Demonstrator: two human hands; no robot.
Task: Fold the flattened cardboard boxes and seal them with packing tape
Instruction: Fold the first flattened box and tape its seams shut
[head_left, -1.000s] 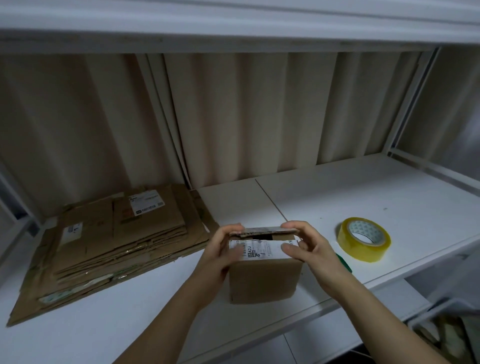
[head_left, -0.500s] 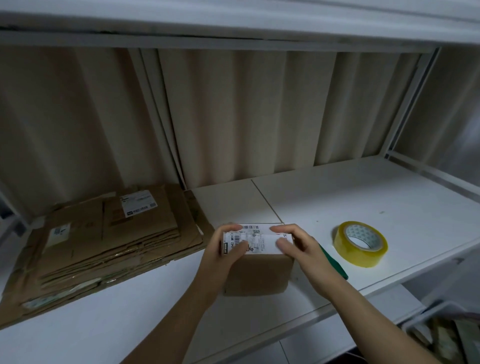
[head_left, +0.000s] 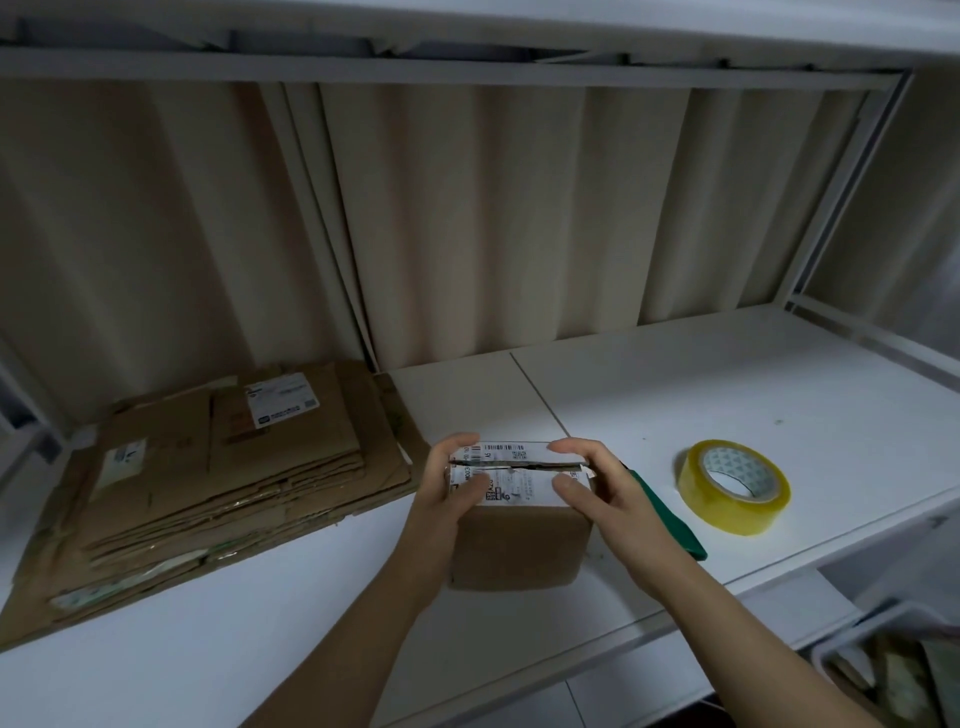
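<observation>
- My left hand (head_left: 449, 486) and right hand (head_left: 597, 480) both grip the box (head_left: 519, 525) on the shelf (head_left: 675, 395), pinching its top flaps together.
- The seam runs left to right between them.
- The tape roll (head_left: 735, 486) lies to the right, nearer my right hand.

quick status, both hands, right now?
Left hand: grips the left end of the small cardboard box, thumb on its top flaps.
Right hand: grips the box's right end, fingers on the flaps.
</observation>
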